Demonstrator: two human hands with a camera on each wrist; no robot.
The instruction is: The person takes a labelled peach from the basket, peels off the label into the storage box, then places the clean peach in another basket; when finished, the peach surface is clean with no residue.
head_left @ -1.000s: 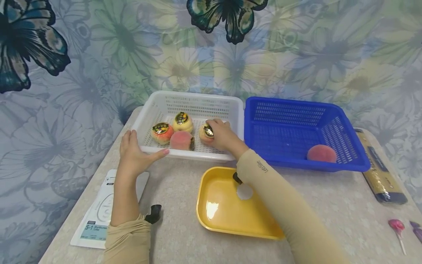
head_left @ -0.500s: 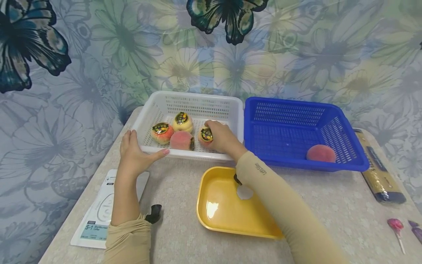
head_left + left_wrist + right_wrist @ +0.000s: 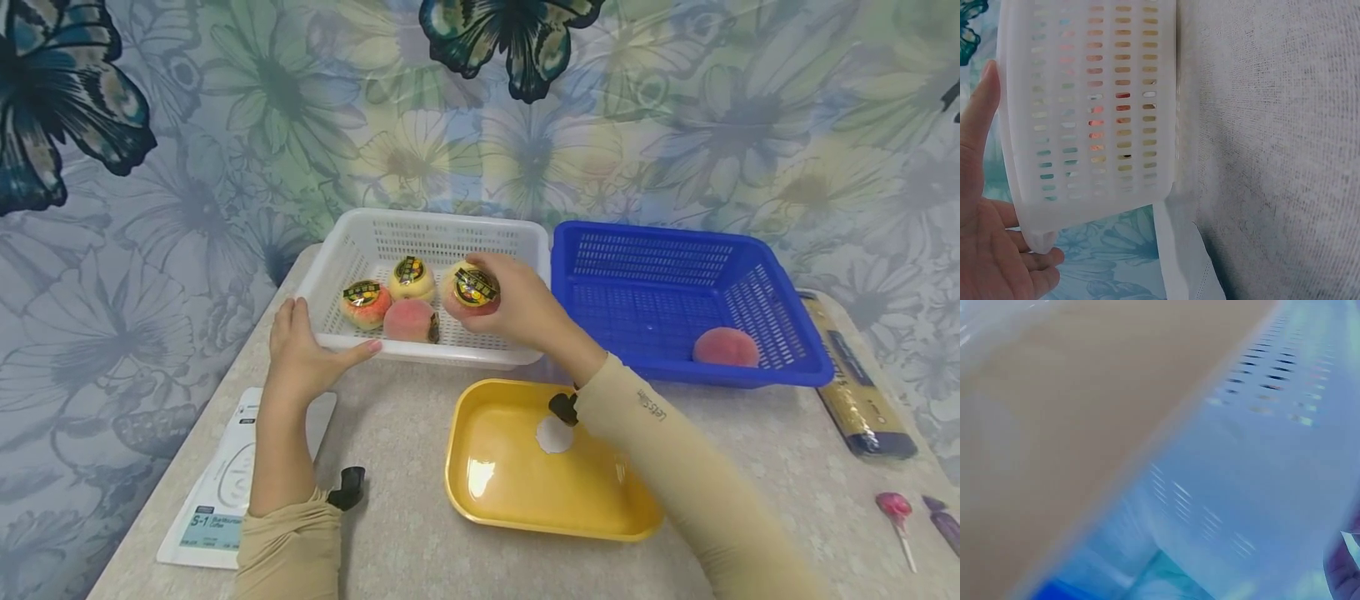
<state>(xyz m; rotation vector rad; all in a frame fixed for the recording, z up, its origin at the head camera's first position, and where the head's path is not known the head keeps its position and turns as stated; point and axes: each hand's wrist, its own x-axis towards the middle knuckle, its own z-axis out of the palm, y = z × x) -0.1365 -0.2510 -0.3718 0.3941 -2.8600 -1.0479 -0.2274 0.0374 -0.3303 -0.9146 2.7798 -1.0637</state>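
Observation:
In the head view, my right hand point(image 3: 522, 304) grips a yellow-pink peach point(image 3: 455, 296) with a black-and-gold label, above the right half of the white basket point(image 3: 442, 354). Lower in that basket sit a red-yellow labelled peach point(image 3: 365, 310), a pale yellow labelled peach point(image 3: 412, 285) and a pink peach point(image 3: 408, 321). My left hand point(image 3: 303, 354) holds the basket's front left corner, thumb along the front rim. The left wrist view shows the fingers point(image 3: 1040, 278) bent round that corner. Motion blurs the right wrist view, with only part of a finger point(image 3: 1342, 572) at its right edge.
A blue basket point(image 3: 637, 333) with one pink peach point(image 3: 726, 347) stands right of the white one. In front lies a yellow tray point(image 3: 525, 500) with a whitish round spot. A white pouch point(image 3: 198, 533), a gold packet point(image 3: 862, 400) and a pink lollipop point(image 3: 894, 506) lie at the sides.
My right hand has lifted the labelled peach up from the white basket's floor, its label turning toward the camera. The left hand has stayed at the basket's corner.

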